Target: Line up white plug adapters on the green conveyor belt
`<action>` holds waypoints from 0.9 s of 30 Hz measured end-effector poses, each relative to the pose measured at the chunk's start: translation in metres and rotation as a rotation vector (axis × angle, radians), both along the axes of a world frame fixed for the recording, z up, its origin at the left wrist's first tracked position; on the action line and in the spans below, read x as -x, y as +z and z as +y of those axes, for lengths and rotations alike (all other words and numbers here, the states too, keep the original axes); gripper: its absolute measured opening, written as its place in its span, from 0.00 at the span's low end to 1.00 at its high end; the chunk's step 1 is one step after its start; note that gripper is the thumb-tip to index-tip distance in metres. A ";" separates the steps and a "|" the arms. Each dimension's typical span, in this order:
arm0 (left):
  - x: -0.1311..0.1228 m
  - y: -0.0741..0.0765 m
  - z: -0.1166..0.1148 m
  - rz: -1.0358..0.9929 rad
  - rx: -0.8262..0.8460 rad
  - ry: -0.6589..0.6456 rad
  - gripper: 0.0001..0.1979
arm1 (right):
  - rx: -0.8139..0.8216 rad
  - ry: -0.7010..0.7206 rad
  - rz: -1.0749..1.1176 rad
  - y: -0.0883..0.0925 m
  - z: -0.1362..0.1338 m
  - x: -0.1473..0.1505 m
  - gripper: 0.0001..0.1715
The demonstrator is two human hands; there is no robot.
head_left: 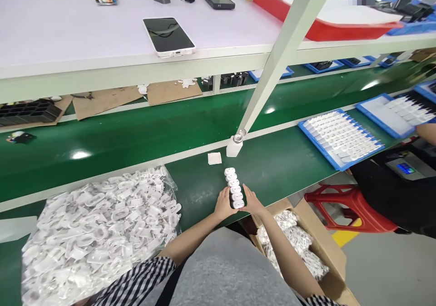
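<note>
A short row of several small white oval plastic parts [234, 183] stands on the green bench in front of me. My left hand [225, 204] presses against the left side of the row's near end, with its thumb at the front. From the other side, my right hand [252, 201] does the same, so the nearest parts sit between both hands. Just beyond the row are a small square of pale paper [214, 158] and a white bottle [234, 147] with a metal top.
A large clear bag of white plastic parts [112, 224] lies at left. An open carton [327, 247] with bagged parts stands below right. Blue trays [337, 167], a red stool [350, 206] and a co-worker's arm [427, 132] are farther right. A slanted post [272, 70] rises beside the shelf.
</note>
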State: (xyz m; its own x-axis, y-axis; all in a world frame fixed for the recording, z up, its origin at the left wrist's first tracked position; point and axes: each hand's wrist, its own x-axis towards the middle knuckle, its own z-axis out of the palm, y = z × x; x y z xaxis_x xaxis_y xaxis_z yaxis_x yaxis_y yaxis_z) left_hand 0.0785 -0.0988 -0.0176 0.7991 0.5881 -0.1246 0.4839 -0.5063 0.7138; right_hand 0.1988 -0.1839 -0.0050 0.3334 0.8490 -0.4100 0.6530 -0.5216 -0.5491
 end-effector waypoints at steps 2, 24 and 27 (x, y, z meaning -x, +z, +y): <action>-0.001 -0.003 0.004 -0.007 0.011 -0.031 0.38 | -0.026 0.051 0.087 -0.002 0.003 -0.001 0.56; -0.216 -0.003 -0.104 -0.079 -0.108 -0.228 0.34 | -0.349 -0.469 0.209 0.002 -0.126 -0.163 0.36; -0.303 0.021 -0.131 -0.108 -0.068 -0.266 0.35 | -0.403 -0.665 0.118 0.021 -0.152 -0.235 0.31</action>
